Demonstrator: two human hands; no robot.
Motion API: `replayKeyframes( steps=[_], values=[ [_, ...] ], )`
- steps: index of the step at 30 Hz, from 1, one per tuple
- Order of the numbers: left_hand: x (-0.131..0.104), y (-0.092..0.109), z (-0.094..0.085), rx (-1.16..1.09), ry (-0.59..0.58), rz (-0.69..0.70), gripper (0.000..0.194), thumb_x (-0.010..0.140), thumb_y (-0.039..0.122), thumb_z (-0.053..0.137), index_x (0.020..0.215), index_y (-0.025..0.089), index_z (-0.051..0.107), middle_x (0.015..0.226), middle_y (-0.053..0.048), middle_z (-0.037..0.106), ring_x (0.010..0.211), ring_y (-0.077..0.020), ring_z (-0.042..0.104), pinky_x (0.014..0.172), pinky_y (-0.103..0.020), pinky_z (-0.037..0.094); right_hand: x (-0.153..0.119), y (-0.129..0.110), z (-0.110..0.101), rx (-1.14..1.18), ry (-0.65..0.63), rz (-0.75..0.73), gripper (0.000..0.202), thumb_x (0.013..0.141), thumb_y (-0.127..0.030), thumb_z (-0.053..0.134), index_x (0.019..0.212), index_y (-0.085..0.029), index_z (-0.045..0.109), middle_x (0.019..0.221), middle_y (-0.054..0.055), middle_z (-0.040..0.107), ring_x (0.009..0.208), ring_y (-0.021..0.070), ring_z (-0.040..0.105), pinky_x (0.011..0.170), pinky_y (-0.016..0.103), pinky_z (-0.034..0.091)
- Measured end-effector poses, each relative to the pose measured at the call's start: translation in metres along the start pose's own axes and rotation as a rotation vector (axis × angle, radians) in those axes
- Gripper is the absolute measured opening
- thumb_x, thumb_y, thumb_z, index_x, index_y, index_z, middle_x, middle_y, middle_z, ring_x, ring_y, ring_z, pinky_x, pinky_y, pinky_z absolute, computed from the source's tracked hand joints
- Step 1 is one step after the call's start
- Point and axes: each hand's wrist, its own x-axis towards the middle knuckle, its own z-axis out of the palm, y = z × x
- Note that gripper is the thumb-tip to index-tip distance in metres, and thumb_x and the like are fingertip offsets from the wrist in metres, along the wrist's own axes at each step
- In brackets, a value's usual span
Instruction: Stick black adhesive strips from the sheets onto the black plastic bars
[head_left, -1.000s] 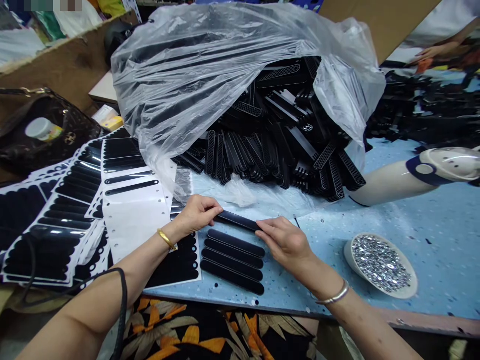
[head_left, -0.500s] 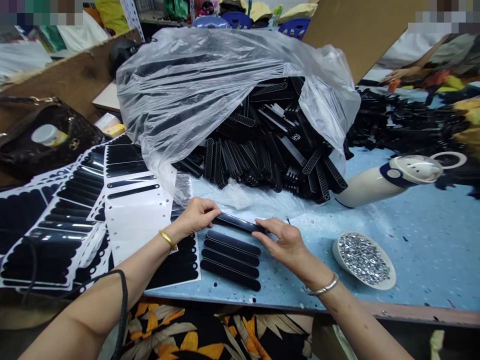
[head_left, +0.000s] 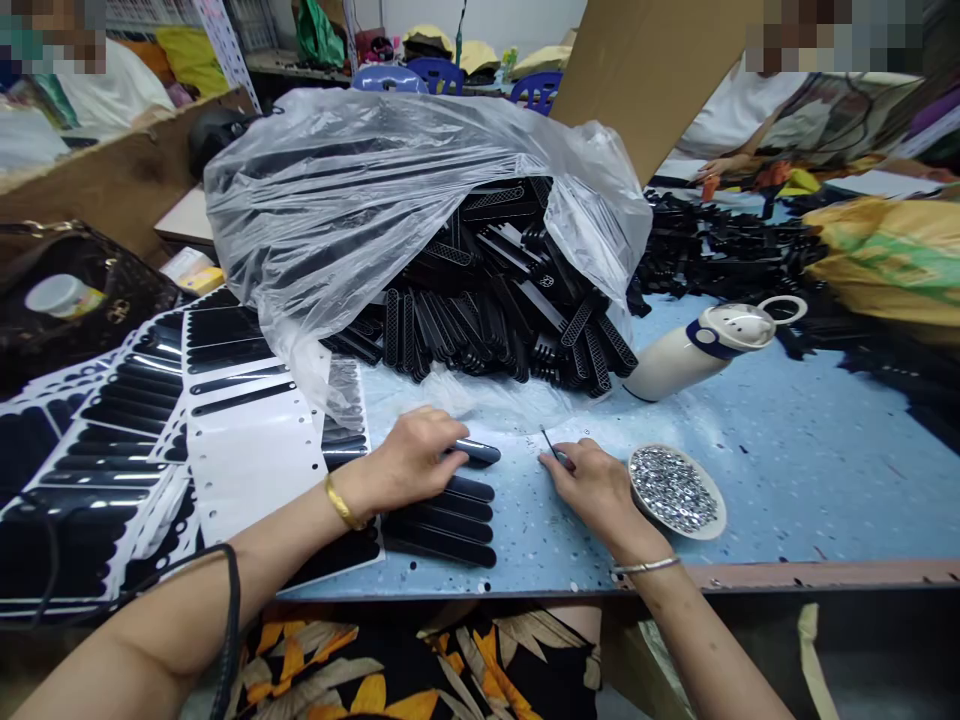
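Note:
My left hand (head_left: pixel 420 455) is closed on a glossy black strip (head_left: pixel 481 452), whose rounded right end sticks out past the fingers. Just below it, several matching black strips (head_left: pixel 450 522) lie side by side on the blue table, their left ends partly behind my hand. My right hand (head_left: pixel 592 485) rests on the table to the right, pinching a thin dark pointed tool (head_left: pixel 548 440); most of it is hidden in the fingers. Close beside that hand is a white bowl (head_left: pixel 711 531) full of small shiny metal pieces (head_left: pixel 670 487).
A clear plastic bag (head_left: pixel 322 190) spills black fork-ended pieces (head_left: pixel 487 335) at the back. White sheets (head_left: pixel 247 440) with black strips cover the left side. A cream bottle (head_left: pixel 675 362) stands right. Beyond are more black pieces (head_left: pixel 697 250), a yellow bag (head_left: pixel 892 255) and a co-worker's hand (head_left: pixel 721 167).
My right hand has let go of the strip's right end, moved right and now holds the thin tool. My left hand has shifted over the strip. The camera view has turned slightly right.

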Motion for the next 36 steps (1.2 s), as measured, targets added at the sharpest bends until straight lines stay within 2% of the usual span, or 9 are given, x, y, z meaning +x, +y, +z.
replayKeyframes(
  steps=[7, 10, 14, 17, 20, 25, 29, 32, 36],
  values=[
    [0.032, 0.005, 0.034, 0.145, -0.334, -0.055, 0.010, 0.078, 0.020, 0.067, 0.083, 0.012, 0.068, 0.088, -0.013, 0.071, 0.086, -0.0276, 0.065, 0.080, -0.037, 0.049, -0.001, -0.007, -0.010, 0.065, -0.012, -0.087, 0.025, 0.083, -0.015, 0.048, 0.062, -0.019, 0.061, 0.064, 0.006, 0.061, 0.058, 0.0184, 0.060, 0.054, 0.029, 0.043],
    [0.029, 0.006, 0.028, 0.062, -0.245, -0.071, 0.012, 0.076, 0.021, 0.069, 0.085, 0.013, 0.069, 0.088, -0.012, 0.071, 0.088, -0.0279, 0.065, 0.083, -0.038, 0.048, -0.010, -0.016, -0.030, 0.232, 0.037, -0.090, 0.023, 0.087, -0.018, 0.047, 0.066, -0.020, 0.058, 0.062, 0.004, 0.061, 0.055, 0.0169, 0.059, 0.052, 0.028, 0.044],
    [0.020, 0.025, 0.012, -0.237, -0.062, -0.120, 0.019, 0.077, 0.026, 0.070, 0.092, 0.015, 0.070, 0.083, -0.008, 0.070, 0.078, -0.0210, 0.065, 0.074, -0.030, 0.048, -0.013, -0.048, -0.053, 0.610, 0.083, 0.042, 0.009, 0.088, -0.024, 0.055, 0.084, -0.020, 0.063, 0.060, 0.000, 0.064, 0.052, 0.0146, 0.062, 0.050, 0.026, 0.050],
    [0.012, 0.045, 0.007, -0.487, -0.107, -0.133, 0.015, 0.085, 0.023, 0.057, 0.076, 0.016, 0.067, 0.065, -0.001, 0.063, 0.059, -0.0120, 0.054, 0.059, -0.022, 0.042, -0.018, -0.079, -0.058, 0.803, 0.117, -0.011, 0.034, 0.088, -0.020, 0.056, 0.122, -0.019, 0.058, 0.066, -0.002, 0.066, 0.056, 0.0136, 0.065, 0.058, 0.026, 0.057],
    [-0.001, 0.059, 0.008, -0.588, -0.167, -0.210, 0.027, 0.083, 0.012, 0.047, 0.057, 0.016, 0.052, 0.051, 0.003, 0.047, 0.050, -0.0089, 0.040, 0.050, -0.022, 0.032, -0.032, -0.100, -0.054, 0.765, 0.158, -0.083, 0.047, 0.088, -0.014, 0.055, 0.134, -0.021, 0.052, 0.069, -0.002, 0.067, 0.059, 0.0127, 0.067, 0.063, 0.024, 0.059],
    [-0.016, 0.062, 0.013, -0.506, -0.242, -0.211, 0.020, 0.079, 0.008, 0.047, 0.061, 0.017, 0.047, 0.056, 0.002, 0.048, 0.051, -0.0095, 0.038, 0.050, -0.023, 0.030, -0.047, -0.104, -0.052, 0.807, 0.145, -0.134, 0.042, 0.086, -0.014, 0.059, 0.127, -0.024, 0.057, 0.073, -0.002, 0.071, 0.061, 0.0138, 0.069, 0.064, 0.022, 0.060],
    [-0.014, 0.063, 0.010, -0.299, -0.263, -0.111, 0.015, 0.082, 0.010, 0.049, 0.068, 0.016, 0.053, 0.060, -0.001, 0.055, 0.052, -0.0111, 0.043, 0.053, -0.024, 0.033, -0.040, -0.094, -0.059, 0.939, 0.003, -0.024, 0.008, 0.087, -0.018, 0.059, 0.093, -0.022, 0.063, 0.068, -0.002, 0.068, 0.056, 0.0131, 0.067, 0.055, 0.020, 0.056],
    [-0.007, 0.062, 0.007, -0.177, -0.363, 0.007, 0.013, 0.084, 0.012, 0.051, 0.073, 0.015, 0.057, 0.063, -0.004, 0.060, 0.053, -0.0131, 0.049, 0.053, -0.025, 0.034, -0.034, -0.087, -0.063, 0.954, -0.083, 0.029, 0.014, 0.088, -0.020, 0.057, 0.075, -0.021, 0.060, 0.060, -0.002, 0.062, 0.051, 0.0125, 0.063, 0.048, 0.019, 0.052],
    [0.003, 0.055, 0.003, -0.196, -0.412, 0.095, 0.017, 0.089, 0.012, 0.050, 0.075, 0.014, 0.060, 0.068, -0.004, 0.064, 0.058, -0.0129, 0.053, 0.055, -0.024, 0.036, -0.033, -0.082, -0.063, 0.963, -0.108, -0.042, 0.012, 0.090, -0.016, 0.054, 0.094, -0.020, 0.065, 0.064, -0.001, 0.064, 0.052, 0.0119, 0.062, 0.051, 0.021, 0.052]
  ],
)
